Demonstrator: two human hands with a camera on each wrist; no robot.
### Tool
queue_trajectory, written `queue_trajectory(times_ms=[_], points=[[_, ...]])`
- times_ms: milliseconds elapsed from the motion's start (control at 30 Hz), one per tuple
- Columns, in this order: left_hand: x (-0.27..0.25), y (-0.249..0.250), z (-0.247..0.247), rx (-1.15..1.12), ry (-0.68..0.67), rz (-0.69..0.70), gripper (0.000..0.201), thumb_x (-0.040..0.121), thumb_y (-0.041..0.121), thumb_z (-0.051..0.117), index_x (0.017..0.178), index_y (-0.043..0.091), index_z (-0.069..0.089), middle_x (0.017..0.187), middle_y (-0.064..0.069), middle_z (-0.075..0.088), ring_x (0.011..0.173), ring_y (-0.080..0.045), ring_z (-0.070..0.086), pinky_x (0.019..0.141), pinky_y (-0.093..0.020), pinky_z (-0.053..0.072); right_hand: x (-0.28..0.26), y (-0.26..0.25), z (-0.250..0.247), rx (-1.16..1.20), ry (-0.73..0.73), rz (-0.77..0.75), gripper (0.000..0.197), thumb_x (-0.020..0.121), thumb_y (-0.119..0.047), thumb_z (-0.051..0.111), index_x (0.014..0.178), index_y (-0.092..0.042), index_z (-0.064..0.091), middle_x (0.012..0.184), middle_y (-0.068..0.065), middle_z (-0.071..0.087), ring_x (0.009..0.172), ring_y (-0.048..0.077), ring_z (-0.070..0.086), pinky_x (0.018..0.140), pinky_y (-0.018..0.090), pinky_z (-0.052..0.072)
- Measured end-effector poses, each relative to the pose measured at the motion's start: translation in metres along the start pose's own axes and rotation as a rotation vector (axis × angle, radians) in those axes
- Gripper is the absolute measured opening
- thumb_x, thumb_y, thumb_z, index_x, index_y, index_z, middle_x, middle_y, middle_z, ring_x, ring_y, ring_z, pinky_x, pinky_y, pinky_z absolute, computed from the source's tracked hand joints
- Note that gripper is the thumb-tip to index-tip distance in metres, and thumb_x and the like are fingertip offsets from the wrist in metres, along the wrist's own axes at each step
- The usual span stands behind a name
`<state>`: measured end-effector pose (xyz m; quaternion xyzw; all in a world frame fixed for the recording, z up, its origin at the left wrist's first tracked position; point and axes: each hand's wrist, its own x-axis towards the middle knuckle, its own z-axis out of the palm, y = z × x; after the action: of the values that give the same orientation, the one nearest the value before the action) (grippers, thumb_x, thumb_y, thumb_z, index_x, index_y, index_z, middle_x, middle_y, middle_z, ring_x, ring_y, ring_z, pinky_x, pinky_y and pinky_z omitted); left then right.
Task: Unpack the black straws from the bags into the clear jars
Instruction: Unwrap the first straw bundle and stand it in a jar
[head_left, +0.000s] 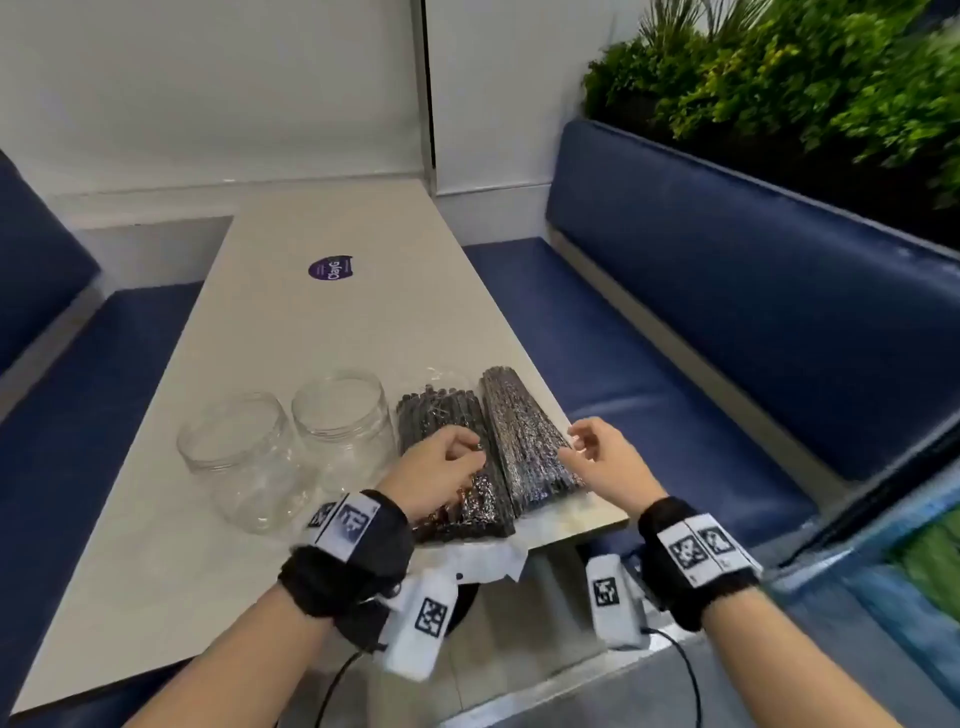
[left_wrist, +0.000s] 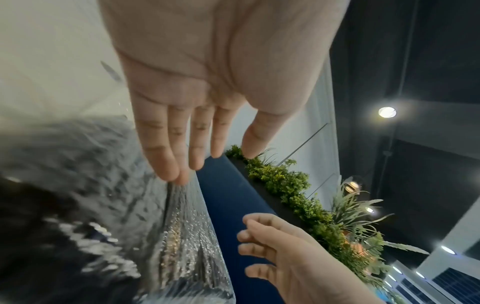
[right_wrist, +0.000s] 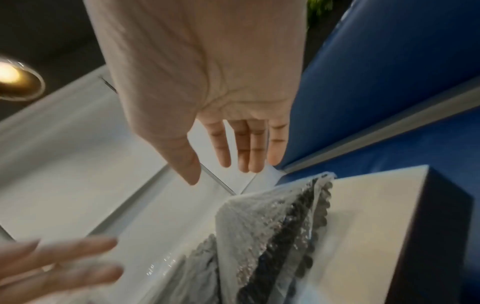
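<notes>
Two clear open jars, one (head_left: 244, 457) nearer and one (head_left: 343, 421) farther, stand side by side on the pale table (head_left: 311, 332). To their right lie two clear plastic bags of black straws: a left bag (head_left: 441, 410) and a right bag (head_left: 519, 436) by the table's right edge. My left hand (head_left: 447, 467) hovers over the left bag with relaxed fingers (left_wrist: 166, 156), their tips close to the plastic (left_wrist: 182, 236). At the right bag's (right_wrist: 272, 226) right side my right hand (head_left: 597, 452) is loosely open and holds nothing (right_wrist: 233, 133).
Blue padded benches (head_left: 727, 322) run along both sides of the table. A planter of green plants (head_left: 805, 88) tops the right bench back. A purple sticker (head_left: 331, 268) lies mid-table. The bags' near ends reach the table's front edge.
</notes>
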<state>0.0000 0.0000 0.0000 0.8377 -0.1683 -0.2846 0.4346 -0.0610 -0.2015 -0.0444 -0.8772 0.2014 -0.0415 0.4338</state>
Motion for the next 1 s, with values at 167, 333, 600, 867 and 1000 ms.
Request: queue_trajectory(times_ms=[167, 333, 600, 867, 1000], points=[[0.063, 0.017, 0.025, -0.087, 0.031, -0.092, 0.053, 0.094, 0.024, 0.051, 0.141, 0.009, 0.034, 0.122, -0.011, 0.05, 0.102, -0.023, 0.055, 0.098, -0.039, 0.048, 0.036, 0.008, 0.018, -0.141, -0.137, 0.123, 0.085, 0.076, -0.044, 0.071, 0.14, -0.012, 0.026, 0.143, 0.016, 0.034, 0.132, 0.032, 0.035, 0.108, 0.044, 0.036], [0.099, 0.017, 0.038, -0.121, 0.056, -0.186, 0.056, 0.092, 0.025, 0.052, 0.139, -0.001, 0.037, 0.142, -0.019, 0.045, 0.129, -0.032, 0.046, 0.108, -0.041, 0.039, 0.056, 0.019, 0.026, -0.127, -0.206, 0.192, 0.1, 0.07, -0.04, 0.078, 0.142, -0.003, 0.02, 0.147, 0.016, 0.033, 0.134, 0.03, 0.036, 0.107, 0.039, 0.037], [0.112, 0.02, 0.05, -0.27, 0.056, -0.245, 0.044, 0.093, 0.019, 0.052, 0.126, -0.01, 0.05, 0.104, -0.018, 0.054, 0.097, -0.026, 0.054, 0.096, -0.039, 0.046, 0.069, 0.033, 0.016, -0.037, -0.279, 0.2, 0.084, 0.056, -0.036, 0.085, 0.124, -0.005, 0.045, 0.12, 0.007, 0.056, 0.112, 0.026, 0.054, 0.092, 0.033, 0.045], [0.106, 0.031, 0.052, -0.244, 0.027, -0.128, 0.054, 0.089, 0.048, 0.051, 0.122, 0.006, 0.056, 0.115, -0.01, 0.066, 0.103, -0.024, 0.064, 0.094, -0.036, 0.048, 0.038, 0.014, 0.0, 0.04, -0.163, -0.038, 0.073, 0.072, -0.022, 0.078, 0.129, -0.008, 0.033, 0.127, 0.01, 0.052, 0.115, 0.025, 0.052, 0.095, 0.033, 0.044], [0.094, 0.036, 0.047, -0.413, 0.04, -0.048, 0.059, 0.088, 0.04, 0.057, 0.134, 0.008, 0.038, 0.128, -0.008, 0.057, 0.106, -0.018, 0.06, 0.09, -0.033, 0.05, 0.013, -0.01, -0.007, 0.047, -0.102, -0.219, 0.066, 0.08, -0.016, 0.071, 0.135, -0.015, 0.033, 0.129, 0.003, 0.052, 0.114, 0.014, 0.051, 0.089, 0.017, 0.036]])
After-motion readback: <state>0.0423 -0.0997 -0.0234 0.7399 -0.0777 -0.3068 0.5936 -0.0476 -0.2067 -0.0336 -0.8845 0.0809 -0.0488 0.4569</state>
